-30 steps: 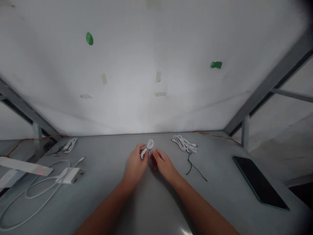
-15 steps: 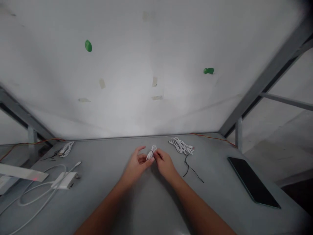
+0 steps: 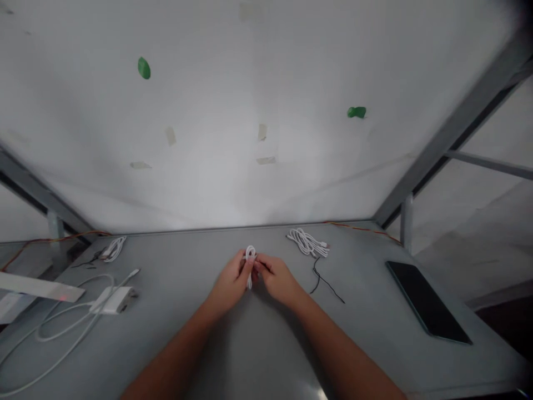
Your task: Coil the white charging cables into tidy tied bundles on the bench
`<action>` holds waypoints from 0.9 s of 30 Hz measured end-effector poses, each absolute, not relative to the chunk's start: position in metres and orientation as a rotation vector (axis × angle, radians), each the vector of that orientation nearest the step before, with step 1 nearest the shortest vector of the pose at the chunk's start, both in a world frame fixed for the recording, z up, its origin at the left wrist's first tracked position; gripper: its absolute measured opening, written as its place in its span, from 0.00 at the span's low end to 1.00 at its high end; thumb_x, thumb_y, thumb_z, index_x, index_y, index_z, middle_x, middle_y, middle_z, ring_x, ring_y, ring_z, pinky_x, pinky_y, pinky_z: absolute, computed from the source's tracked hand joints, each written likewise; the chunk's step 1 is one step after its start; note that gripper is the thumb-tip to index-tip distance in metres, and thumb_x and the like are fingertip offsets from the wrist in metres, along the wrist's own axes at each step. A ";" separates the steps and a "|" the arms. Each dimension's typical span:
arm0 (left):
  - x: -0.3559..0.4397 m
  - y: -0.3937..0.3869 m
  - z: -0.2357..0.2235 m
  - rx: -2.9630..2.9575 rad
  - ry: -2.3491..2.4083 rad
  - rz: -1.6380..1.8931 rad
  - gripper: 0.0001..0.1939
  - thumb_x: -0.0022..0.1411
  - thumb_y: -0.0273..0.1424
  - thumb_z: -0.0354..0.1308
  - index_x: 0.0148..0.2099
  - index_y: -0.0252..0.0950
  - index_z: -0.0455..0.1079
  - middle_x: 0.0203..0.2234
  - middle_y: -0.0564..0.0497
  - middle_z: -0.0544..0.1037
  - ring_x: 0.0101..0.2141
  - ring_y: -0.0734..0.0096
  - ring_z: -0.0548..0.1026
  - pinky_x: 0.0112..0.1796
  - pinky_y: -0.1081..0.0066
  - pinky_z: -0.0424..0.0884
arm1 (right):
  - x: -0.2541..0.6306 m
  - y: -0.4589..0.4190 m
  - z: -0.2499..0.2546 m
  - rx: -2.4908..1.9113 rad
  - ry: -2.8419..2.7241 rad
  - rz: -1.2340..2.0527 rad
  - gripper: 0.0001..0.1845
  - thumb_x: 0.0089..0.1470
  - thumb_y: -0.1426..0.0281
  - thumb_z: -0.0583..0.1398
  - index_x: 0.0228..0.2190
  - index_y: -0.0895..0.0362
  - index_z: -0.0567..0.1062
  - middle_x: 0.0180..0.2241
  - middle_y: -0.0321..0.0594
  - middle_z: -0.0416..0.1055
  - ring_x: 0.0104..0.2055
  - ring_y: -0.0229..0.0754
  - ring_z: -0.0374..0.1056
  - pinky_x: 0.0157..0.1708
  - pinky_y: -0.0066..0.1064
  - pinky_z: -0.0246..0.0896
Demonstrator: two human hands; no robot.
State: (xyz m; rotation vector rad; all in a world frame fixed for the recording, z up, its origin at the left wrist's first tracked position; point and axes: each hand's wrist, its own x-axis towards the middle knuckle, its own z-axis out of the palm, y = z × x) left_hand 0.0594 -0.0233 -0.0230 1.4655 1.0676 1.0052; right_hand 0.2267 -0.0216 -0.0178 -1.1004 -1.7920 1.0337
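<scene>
Over the middle of the table, my left hand (image 3: 230, 280) is closed on a small coiled white cable (image 3: 250, 252), thumb pressed across it. The bundle stands upright, with a loop above the thumb and a short end below. My right hand (image 3: 278, 278) meets it from the right, thumb and fingers pinched together against the bundle's side. What those right fingertips hold is hidden. Right of my hands lie another coiled white cable (image 3: 307, 242) and thin black ties (image 3: 327, 281), loose on the table.
A white power adapter (image 3: 111, 300) with a long looping cable lies at the left, beside a white bar (image 3: 41, 287) with a small red light. Behind them is a coiled white cable (image 3: 114, 249). A dark tablet-like slab (image 3: 428, 301) lies at the right. A white wall (image 3: 208, 194) closes the back.
The bundle has turned from tilted to upright and shifted slightly left. My left fingers have closed in around it. The dark band seen around it before is now hidden.
</scene>
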 end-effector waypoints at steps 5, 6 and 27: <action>0.054 -0.017 -0.013 0.885 0.978 0.890 0.29 0.67 0.52 0.61 0.58 0.36 0.69 0.19 0.56 0.75 0.16 0.71 0.70 0.19 0.74 0.64 | 0.229 -0.028 -0.011 -1.211 -1.985 0.749 0.12 0.63 0.71 0.53 0.30 0.52 0.73 0.29 0.38 0.75 0.31 0.43 0.66 0.35 0.31 0.54; 0.052 -0.016 -0.010 0.819 0.944 0.921 0.27 0.67 0.49 0.62 0.58 0.35 0.69 0.22 0.54 0.77 0.19 0.71 0.73 0.21 0.73 0.67 | 0.229 -0.028 -0.011 -1.249 -1.986 0.710 0.11 0.62 0.71 0.54 0.29 0.52 0.73 0.28 0.38 0.74 0.30 0.43 0.65 0.34 0.31 0.52; 0.047 -0.005 -0.030 2.465 1.319 0.484 0.14 0.71 0.25 0.51 0.54 0.39 0.74 0.51 0.40 0.81 0.51 0.52 0.78 0.60 0.54 0.64 | 0.254 -0.020 0.005 -0.996 -1.783 1.406 0.26 0.60 0.46 0.60 0.24 0.53 0.68 0.22 0.30 0.56 0.26 0.37 0.50 0.29 0.31 0.46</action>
